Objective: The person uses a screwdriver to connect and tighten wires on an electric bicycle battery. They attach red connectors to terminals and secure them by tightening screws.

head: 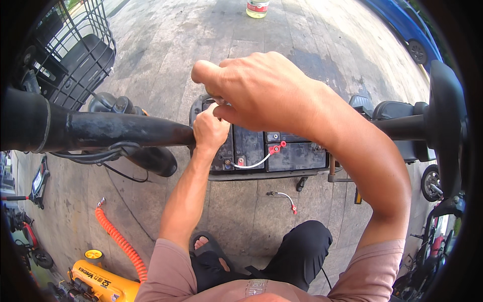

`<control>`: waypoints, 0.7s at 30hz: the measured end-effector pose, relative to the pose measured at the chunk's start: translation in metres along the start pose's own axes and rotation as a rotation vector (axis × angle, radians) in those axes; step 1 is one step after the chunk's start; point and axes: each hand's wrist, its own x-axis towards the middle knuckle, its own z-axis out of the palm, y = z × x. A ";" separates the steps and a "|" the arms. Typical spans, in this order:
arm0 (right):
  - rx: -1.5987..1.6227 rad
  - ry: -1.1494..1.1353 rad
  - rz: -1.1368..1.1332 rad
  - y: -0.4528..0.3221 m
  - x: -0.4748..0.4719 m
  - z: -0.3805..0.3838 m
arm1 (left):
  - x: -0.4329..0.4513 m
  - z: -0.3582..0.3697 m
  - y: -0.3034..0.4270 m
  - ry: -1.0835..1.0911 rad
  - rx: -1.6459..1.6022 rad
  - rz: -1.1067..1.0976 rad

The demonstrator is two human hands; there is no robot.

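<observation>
Over the left part of an open battery bay [264,175] on an electric scooter, my two hands meet. My right hand [260,87] is raised with its fingers curled around something mostly hidden, of which a small metallic bit shows. Just below it, my left hand [212,130] is closed near the same spot; what it grips cannot be seen. Several black batteries [296,156] sit in the bay. A white jumper cable [253,166] with a red terminal cover [276,149] lies across them. Another short white cable [283,194] lies on the pavement.
The scooter's black frame tube [128,128] runs in from the left, below a wire basket [83,56]. A yellow air compressor [103,281] with an orange coiled hose [119,236] stands lower left. A bottle [257,8] stands ahead; a blue car [409,28] is upper right.
</observation>
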 end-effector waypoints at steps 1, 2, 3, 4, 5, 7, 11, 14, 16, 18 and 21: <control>-0.021 0.046 -0.041 0.002 -0.001 0.000 | -0.001 0.000 0.002 -0.017 0.037 -0.055; -0.057 0.021 -0.037 0.004 -0.003 0.000 | -0.001 0.000 0.004 -0.034 0.075 -0.108; -0.098 -0.017 -0.019 0.006 -0.005 0.000 | -0.002 0.000 0.006 -0.053 0.112 -0.160; -0.088 -0.019 -0.020 0.007 -0.006 0.000 | -0.001 -0.001 0.006 -0.078 0.104 -0.159; -0.082 -0.033 -0.010 0.008 -0.007 0.001 | 0.000 -0.002 0.006 -0.103 0.097 -0.159; -0.033 -0.011 -0.037 0.008 -0.006 0.004 | 0.001 -0.003 0.003 -0.097 0.052 -0.110; 0.037 0.092 -0.108 0.005 -0.002 0.013 | -0.002 0.000 -0.006 -0.012 -0.011 0.031; 0.011 0.057 -0.035 0.002 -0.005 0.014 | -0.002 0.001 -0.012 -0.006 0.029 0.052; 0.016 0.036 -0.004 0.003 -0.005 0.013 | 0.000 0.001 -0.011 -0.045 0.045 -0.007; 0.052 0.079 -0.042 0.011 0.001 0.012 | 0.003 -0.001 -0.007 -0.141 0.053 -0.154; 0.336 0.010 -0.142 0.021 0.018 0.022 | 0.001 -0.004 0.000 -0.156 0.039 -0.180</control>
